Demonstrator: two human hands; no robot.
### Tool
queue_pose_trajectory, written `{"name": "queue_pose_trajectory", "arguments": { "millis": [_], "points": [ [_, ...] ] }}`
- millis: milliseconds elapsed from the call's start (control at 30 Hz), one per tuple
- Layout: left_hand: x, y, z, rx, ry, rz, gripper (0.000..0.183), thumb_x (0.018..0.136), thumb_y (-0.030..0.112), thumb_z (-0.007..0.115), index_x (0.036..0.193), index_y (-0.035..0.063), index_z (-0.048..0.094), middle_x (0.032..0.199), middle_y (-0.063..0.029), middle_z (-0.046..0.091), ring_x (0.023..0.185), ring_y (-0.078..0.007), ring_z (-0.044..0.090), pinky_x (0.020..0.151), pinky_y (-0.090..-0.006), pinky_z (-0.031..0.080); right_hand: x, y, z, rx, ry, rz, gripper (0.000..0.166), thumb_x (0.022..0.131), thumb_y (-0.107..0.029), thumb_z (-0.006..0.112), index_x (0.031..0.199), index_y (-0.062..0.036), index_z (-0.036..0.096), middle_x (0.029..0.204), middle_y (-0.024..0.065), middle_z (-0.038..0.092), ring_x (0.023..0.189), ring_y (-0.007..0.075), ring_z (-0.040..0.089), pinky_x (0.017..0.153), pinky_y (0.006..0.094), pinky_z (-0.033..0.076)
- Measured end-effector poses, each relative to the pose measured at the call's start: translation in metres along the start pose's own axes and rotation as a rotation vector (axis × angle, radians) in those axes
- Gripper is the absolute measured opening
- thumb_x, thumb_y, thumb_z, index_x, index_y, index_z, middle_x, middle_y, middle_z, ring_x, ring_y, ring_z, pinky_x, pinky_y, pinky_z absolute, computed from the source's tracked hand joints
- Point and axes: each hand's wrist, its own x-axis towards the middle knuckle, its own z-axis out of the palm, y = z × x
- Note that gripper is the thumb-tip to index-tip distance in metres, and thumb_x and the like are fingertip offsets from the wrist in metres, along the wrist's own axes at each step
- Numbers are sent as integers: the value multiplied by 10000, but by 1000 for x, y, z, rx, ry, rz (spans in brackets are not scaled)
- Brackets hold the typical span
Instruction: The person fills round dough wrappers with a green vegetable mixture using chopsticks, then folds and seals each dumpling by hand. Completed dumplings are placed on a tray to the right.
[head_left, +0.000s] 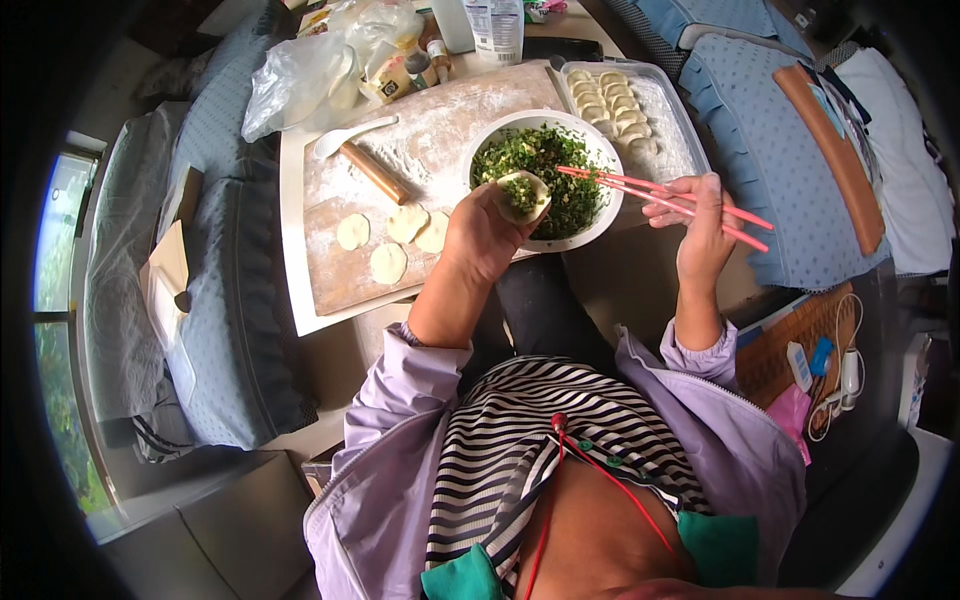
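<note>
My left hand (491, 232) cups a round dumpling wrapper (538, 189) with chopped green filling on it, over the near left rim of a white bowl (615, 206). More chopped green filling (562, 150) is in the bowl. Pink chopsticks (667, 196) are held in my right hand (705, 221), right of the bowl, their tips above the filling. Several flat dough wrappers (388, 263) lie on the floured wooden board (337, 281), near a wooden rolling pin (375, 174) and a white plastic spoon (352, 136). Folded dumplings (616, 101) stand in rows in a floured plastic tray (686, 124).
Clear plastic bags (300, 79), a small bottle (437, 60) and a white printed pouch (495, 30) stand behind the board. Blue-covered seats (225, 300) flank the table. At the right, a power strip (799, 366) and a white cable (840, 319) lie on a woven surface.
</note>
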Motion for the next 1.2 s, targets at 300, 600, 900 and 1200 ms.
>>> {"name": "queue_pose_trajectory", "arguments": {
  "millis": [300, 600, 900, 1200],
  "points": [
    [-5, -3, 7, -12, 23, -10, 364, 1016, 165, 277, 1251, -66, 431, 1265, -218, 515, 1175, -341, 522, 1015, -511, 462, -19, 8, -4, 35, -17, 70, 479, 1031, -331, 362, 872, 59, 590, 786, 164, 659, 607, 213, 672, 516, 273, 544],
    [-5, -2, 7, 5, 24, 1, 360, 1016, 162, 279, 1249, -61, 437, 1248, -206, 530, 1154, -334, 538, 1020, -510, 458, -32, 0, 5, -49, -163, -92, 425, 1029, -265, 361, 899, 74, 581, 848, 177, 638, 608, 225, 658, 523, 293, 546],
    [-9, -3, 4, -51, -66, -38, 405, 1017, 194, 236, 1232, -71, 454, 1228, -207, 537, 1162, -337, 529, 1032, -513, 442, -27, -4, 9, -34, -184, -114, 455, 1034, -294, 337, 891, 71, 567, 812, 193, 642, 587, 222, 649, 502, 282, 539],
    [-17, 0, 8, -39, -152, -140, 454, 1023, 252, 227, 1273, -69, 429, 1289, -217, 512, 1165, -359, 533, 1011, -500, 457, 7, 41, -7, 311, 46, 338, 431, 987, -379, 467, 882, 15, 608, 734, 121, 641, 547, 139, 595, 467, 209, 460]
  ]
}}
